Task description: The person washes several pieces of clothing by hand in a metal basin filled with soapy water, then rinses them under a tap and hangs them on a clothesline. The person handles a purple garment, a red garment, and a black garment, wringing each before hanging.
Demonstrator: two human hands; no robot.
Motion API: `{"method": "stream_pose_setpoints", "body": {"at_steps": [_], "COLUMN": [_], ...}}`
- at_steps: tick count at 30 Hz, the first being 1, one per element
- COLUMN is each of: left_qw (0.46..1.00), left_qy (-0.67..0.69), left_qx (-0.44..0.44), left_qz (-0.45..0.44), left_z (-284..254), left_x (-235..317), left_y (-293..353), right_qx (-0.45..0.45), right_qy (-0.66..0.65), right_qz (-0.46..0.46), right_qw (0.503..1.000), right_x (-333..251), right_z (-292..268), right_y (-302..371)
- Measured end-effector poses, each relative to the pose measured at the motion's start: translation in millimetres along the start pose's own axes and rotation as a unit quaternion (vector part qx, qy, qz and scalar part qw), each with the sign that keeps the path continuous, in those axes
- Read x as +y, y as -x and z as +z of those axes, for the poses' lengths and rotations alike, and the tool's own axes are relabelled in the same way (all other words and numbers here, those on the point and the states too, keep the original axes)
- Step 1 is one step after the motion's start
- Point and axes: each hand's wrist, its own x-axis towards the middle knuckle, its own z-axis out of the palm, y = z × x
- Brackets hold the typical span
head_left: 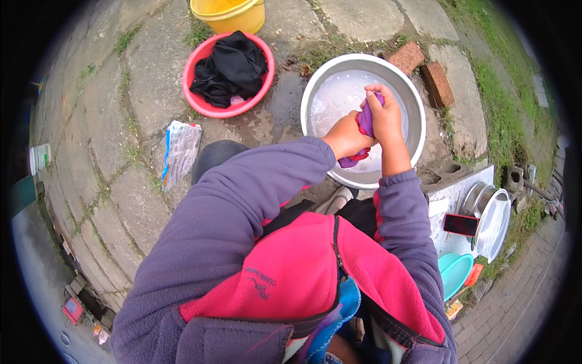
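A wet purple and red cloth [365, 119] is squeezed between my two closed hands, bunched into a twisted roll. My left hand [348, 136] grips its lower part, and a red and purple end hangs out below. Higher up, my right hand [388, 116] is wrapped around the purple end. Both hands are over a wide metal basin [414, 124] of cloudy, sudsy water. Left of the basin, a red tub [217, 111] holds a heap of black cloth [229, 68] with a small pink piece at its edge.
Beyond the tub stands a yellow bucket [242, 22]. A crumpled plastic packet [180, 151] lies on the paving. Two bricks [437, 84] sit beside the metal basin. At right, a phone [461, 225] rests near metal pans and a teal basin [456, 274].
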Motion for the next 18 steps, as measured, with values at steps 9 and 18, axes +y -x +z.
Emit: {"method": "stream_pose_setpoints", "body": {"at_steps": [9,18], "left_qw": [0.943,0.972], "left_qy": [0.327,0.231], "left_qx": [0.034,0.047], "left_qz": [0.043,0.015], "left_z": [-37,-39], "left_x": [6,4], "left_y": [8,-5], "right_qx": [0.046,-0.002], "right_qy": [-0.169,-0.06], "right_qz": [-0.006,-0.036], "right_qw": [0.985,0.998], "right_x": [-6,13], "right_z": [-10,-27], "right_y": [31,17]}}
